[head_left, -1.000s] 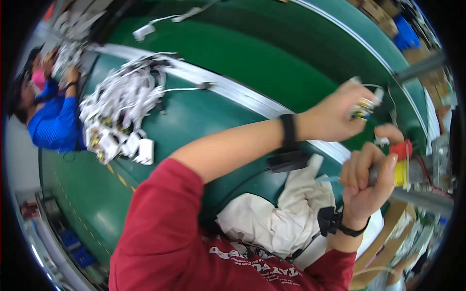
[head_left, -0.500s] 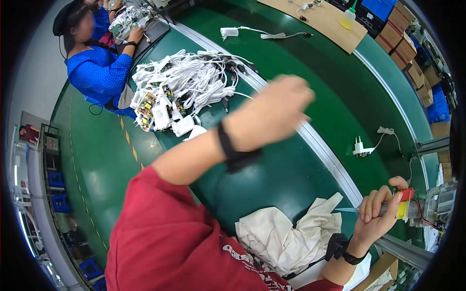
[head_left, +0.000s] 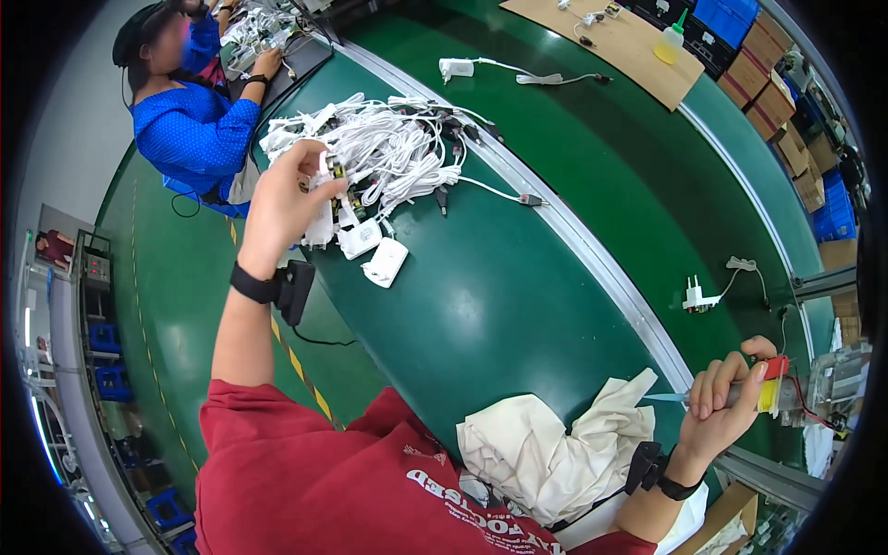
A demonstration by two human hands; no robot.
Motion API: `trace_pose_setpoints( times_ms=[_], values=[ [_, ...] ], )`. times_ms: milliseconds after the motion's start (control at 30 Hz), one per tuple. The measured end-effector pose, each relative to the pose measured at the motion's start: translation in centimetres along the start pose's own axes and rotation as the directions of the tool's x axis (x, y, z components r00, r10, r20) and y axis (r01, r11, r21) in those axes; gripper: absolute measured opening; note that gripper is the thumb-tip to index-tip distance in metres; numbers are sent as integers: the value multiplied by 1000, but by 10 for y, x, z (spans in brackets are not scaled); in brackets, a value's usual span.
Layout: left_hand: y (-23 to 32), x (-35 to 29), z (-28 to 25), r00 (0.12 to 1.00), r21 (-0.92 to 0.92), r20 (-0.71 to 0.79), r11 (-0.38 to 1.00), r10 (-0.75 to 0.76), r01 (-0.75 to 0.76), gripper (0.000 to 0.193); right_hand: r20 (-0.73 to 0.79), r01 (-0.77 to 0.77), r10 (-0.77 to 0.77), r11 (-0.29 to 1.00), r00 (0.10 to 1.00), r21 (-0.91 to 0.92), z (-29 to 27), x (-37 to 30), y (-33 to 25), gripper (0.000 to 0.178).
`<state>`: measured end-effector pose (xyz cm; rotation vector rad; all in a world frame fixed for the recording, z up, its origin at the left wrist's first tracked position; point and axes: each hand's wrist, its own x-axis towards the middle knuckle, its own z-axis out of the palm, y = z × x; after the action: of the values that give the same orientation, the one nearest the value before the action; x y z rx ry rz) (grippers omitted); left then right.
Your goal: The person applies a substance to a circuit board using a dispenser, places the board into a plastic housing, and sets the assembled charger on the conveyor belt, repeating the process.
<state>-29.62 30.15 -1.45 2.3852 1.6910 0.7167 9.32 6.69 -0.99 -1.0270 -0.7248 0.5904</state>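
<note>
At the near side of a heap of white corded power adapters, my left hand closes its thumb and fingers on a white power adapter with exposed circuit parts. My fingers hide much of it. Two closed white adapters lie just beyond the heap's near edge. Far to the right, my right hand wraps round a glue dispensing gun with a red trigger part, a yellow band and a thin light-blue nozzle pointing left. Below that nozzle lies a crumpled cream cloth.
A metal rail divides the green bench from a green conveyor belt. On the belt lie a corded white adapter and a two-pin plug with cord. Beyond stands a bottle of yellow liquid. A co-worker in blue sits at upper left.
My left hand has swung left from over the rail to the adapter heap and taken hold of an adapter there. My right hand keeps its grip on the glue dispensing gun.
</note>
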Motion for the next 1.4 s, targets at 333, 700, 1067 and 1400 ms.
trace_pose_setpoints(
  times_ms=[333, 700, 1067, 1400],
  values=[
    [48, 44, -25, 953, -818, 243, -490, 179, 301, 41, -9, -2, 2, 1000, 1000, -3, -5, 1, 0, 26],
    [31, 68, -48, 882, -866, 452, -170, 132, 469, 40, -4, 11, -11, 1000, 1000, -5, -12, 3, 3, 26],
    [67, 62, -28, 962, -868, 248, 467, 115, 168, 30, -7, 18, -18, 1000, 1000, 16, -17, 1, 2, 24],
    [62, -26, 49, 946, -119, 173, 959, 275, -257, 32, 3, 1, -1, 1000, 1000, 28, -17, 3, 5, 24]
  ],
)
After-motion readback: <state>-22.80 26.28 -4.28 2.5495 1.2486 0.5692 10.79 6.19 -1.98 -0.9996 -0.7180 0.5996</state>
